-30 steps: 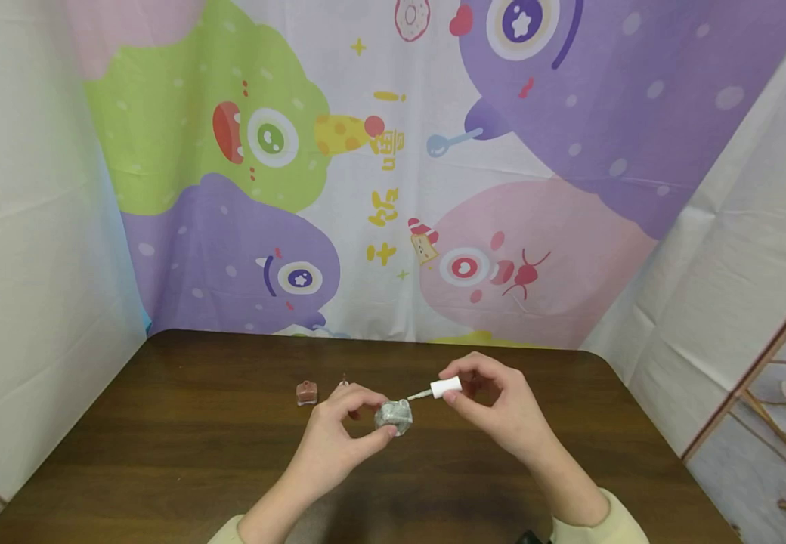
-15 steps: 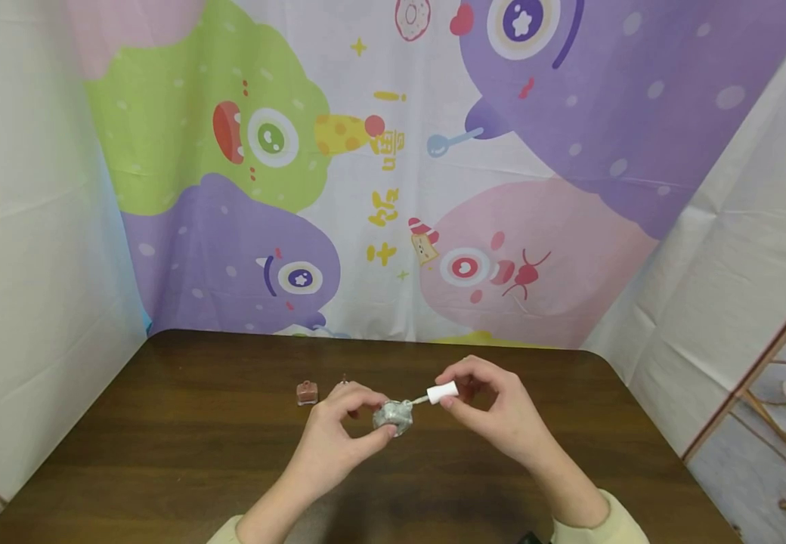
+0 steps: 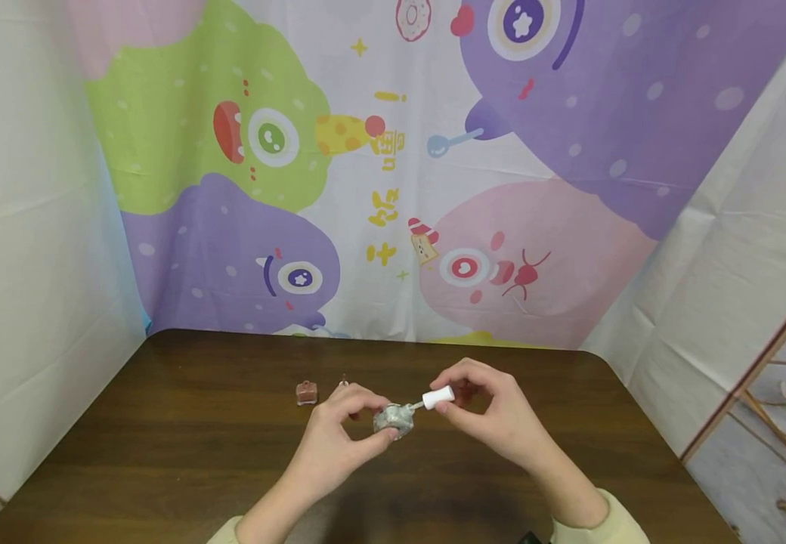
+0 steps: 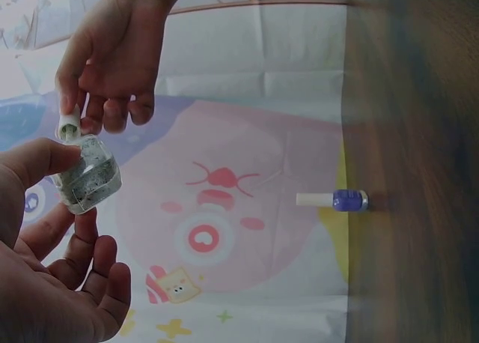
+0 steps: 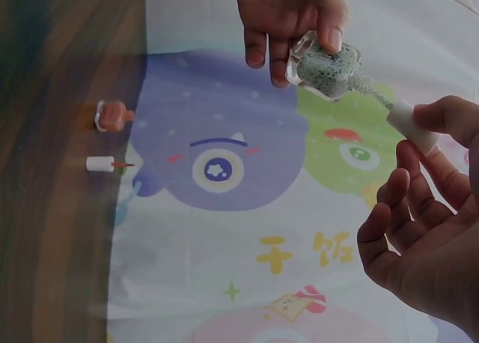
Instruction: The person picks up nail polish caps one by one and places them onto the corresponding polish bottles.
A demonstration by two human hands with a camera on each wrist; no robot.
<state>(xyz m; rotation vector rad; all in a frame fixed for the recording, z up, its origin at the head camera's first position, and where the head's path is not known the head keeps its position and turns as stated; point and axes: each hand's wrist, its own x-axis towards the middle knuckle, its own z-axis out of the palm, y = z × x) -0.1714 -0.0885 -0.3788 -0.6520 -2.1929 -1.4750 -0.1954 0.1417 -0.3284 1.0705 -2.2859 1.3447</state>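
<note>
My left hand (image 3: 338,427) holds a clear glass nail polish bottle (image 3: 394,420) of speckled grey-green polish between thumb and fingers, off the table. It is tilted, its neck towards the right hand. My right hand (image 3: 495,408) pinches the white brush cap (image 3: 438,397) between thumb and fingers. In the right wrist view, the brush stem (image 5: 382,99) runs from the cap (image 5: 413,126) into the bottle's neck (image 5: 362,84). Part of the stem shows between cap and neck. The bristles inside cannot be made out.
An uncapped pinkish-brown polish bottle (image 3: 307,393) stands on the dark wooden table (image 3: 182,431). Near it, a second white brush cap (image 5: 99,163) stands with its brush up. A capped purple polish bottle (image 4: 349,201) stands in the left wrist view. A cartoon-printed cloth (image 3: 379,302) hangs behind.
My right hand has moved left and slightly down, carrying the white cap towards the bottle. The brush has gone from the bottle's mouth into its neck. My left hand has barely moved.
</note>
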